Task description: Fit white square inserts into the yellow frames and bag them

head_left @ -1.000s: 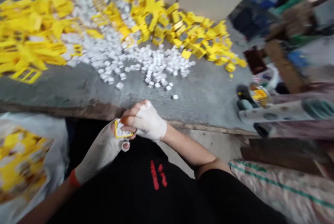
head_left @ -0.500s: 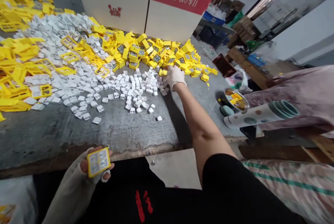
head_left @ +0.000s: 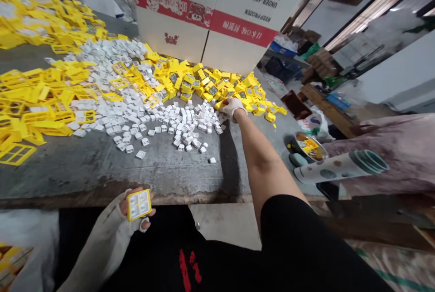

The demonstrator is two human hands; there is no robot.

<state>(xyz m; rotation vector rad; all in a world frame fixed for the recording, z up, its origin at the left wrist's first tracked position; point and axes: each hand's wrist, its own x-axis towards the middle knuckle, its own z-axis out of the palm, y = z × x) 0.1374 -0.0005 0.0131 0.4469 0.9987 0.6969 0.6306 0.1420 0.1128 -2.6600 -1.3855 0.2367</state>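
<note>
Apparently a yellow, white-celled plastic frame

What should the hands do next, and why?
I think the right hand should probably pinch one of the small white plastic pieces right beside its fingers. It already rests at the edge of that pile, while the left hand is busy holding a yellow plastic frame with white squares in its openings.

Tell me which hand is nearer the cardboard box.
Right: the right hand reaches to the yellow pieces before the cardboard box. The left hand is farther back, near the table edge, holding a yellow frame.
</note>
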